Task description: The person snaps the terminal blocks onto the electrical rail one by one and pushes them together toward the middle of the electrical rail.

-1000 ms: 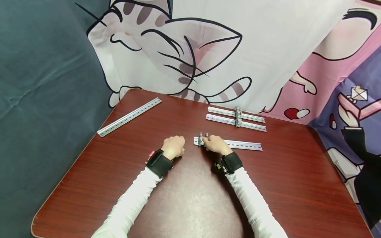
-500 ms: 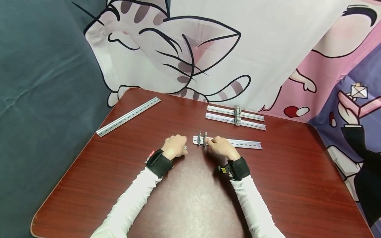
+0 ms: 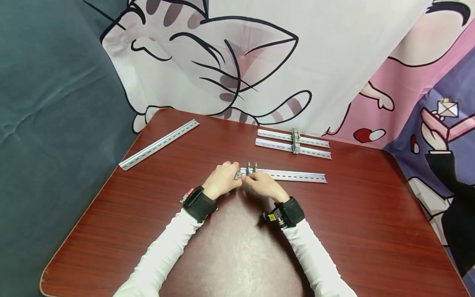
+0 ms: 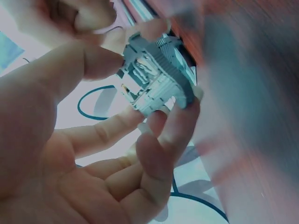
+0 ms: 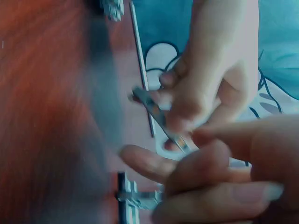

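My left hand (image 3: 222, 178) holds a grey terminal block (image 4: 161, 77) between thumb and fingers, just off the left end of the nearest slotted metal rail (image 3: 297, 176). In the left wrist view the block's ribbed side and metal innards show. Close beside it is my right hand (image 3: 264, 185), some fingers bent and one stretched out near the block (image 5: 156, 114); whether it touches the block I cannot tell. Two upright grey pieces (image 3: 252, 167) sit on the rail near its left end, partly behind my right hand.
Two parallel rails (image 3: 272, 143) lie at the back right, with a row of grey blocks (image 3: 295, 141) across them. Another long rail (image 3: 159, 144) lies slanted near the table's left edge. A printed cloth (image 3: 326, 62) hangs behind the table.
My right hand has left the upright pieces on the rail and moved left towards my left hand. The left hand has moved slightly right and up, and its block now shows.
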Demonstrator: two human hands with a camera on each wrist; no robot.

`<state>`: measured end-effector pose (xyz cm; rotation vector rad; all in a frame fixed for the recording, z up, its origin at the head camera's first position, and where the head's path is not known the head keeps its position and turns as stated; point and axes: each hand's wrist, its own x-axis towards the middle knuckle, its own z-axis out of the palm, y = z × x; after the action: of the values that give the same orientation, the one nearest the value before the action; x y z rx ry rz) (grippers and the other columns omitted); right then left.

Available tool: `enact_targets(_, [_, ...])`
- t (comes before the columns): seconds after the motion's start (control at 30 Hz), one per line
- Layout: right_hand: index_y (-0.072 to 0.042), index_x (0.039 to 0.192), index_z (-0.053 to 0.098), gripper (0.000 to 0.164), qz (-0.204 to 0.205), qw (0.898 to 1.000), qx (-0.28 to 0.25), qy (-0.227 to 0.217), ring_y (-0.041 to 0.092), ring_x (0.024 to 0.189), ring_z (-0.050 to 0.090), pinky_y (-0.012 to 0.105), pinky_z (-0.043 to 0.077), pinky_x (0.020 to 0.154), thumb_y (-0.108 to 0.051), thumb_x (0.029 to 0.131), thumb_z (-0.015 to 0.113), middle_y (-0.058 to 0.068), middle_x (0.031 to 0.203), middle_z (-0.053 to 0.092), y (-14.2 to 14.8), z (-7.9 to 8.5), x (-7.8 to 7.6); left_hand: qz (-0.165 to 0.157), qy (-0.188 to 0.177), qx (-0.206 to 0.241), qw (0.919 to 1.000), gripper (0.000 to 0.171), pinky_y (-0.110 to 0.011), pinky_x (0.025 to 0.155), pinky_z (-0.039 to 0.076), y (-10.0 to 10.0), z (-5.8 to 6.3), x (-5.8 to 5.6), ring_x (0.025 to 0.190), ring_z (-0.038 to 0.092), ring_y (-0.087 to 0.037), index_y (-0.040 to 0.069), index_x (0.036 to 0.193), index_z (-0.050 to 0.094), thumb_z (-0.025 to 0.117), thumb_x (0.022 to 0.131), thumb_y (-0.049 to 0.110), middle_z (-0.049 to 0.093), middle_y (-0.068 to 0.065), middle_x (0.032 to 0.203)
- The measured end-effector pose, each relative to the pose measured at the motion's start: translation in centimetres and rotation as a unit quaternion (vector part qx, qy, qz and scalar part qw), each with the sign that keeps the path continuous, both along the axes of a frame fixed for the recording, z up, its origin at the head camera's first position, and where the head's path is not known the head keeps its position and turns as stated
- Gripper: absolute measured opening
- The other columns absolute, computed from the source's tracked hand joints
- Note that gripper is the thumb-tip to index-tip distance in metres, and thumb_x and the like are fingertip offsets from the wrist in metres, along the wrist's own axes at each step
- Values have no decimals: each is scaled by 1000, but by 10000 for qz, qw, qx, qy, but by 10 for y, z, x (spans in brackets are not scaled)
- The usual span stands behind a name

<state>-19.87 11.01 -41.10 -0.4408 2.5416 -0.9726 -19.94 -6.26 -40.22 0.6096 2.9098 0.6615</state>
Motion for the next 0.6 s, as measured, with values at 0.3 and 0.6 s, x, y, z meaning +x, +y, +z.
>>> enact_targets(0.3, [-2, 71, 65, 36, -679, 9959, -568, 179, 8, 53, 29, 23, 24, 51, -26, 96, 55, -8, 56, 31, -4, -5, 0, -20, -164, 348, 9993, 22, -35, 65, 46, 10, -1, 4, 75, 57, -27, 3, 95, 57, 70, 82, 15, 57, -12, 87])
enact_targets(0.6, [-6, 61, 52, 34, -979, 9930, -579, 333, 9, 53, 30, 23, 25, 51, -21, 92, 55, -8, 56, 30, -1, -1, -1, 143, -142, 231, 9995, 46, -43, 68, 53, 15, 0, 9, 84, 64, -31, 5, 106, 57, 84, 73, 21, 60, -13, 97])
